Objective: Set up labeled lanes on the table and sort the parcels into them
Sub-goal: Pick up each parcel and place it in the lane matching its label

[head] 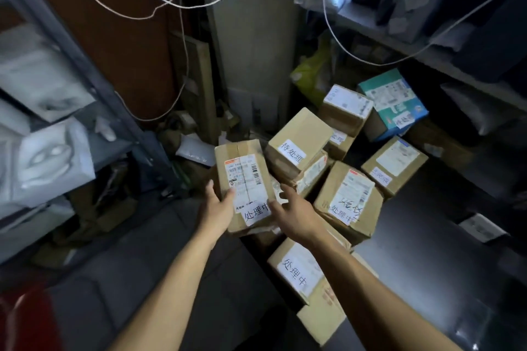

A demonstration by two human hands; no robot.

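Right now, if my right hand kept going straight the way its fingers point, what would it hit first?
Most likely the cardboard box that the left hand holds: the right hand points up and left, fingers at the box's near right edge. Actual contact is hard to tell.

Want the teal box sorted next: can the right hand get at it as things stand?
Probably, with a stretch. The right hand is on the held parcel; the teal box sits uncovered at the pile's far side.

处理中 on held parcel [245, 182]; 待处理 on box [296, 142]
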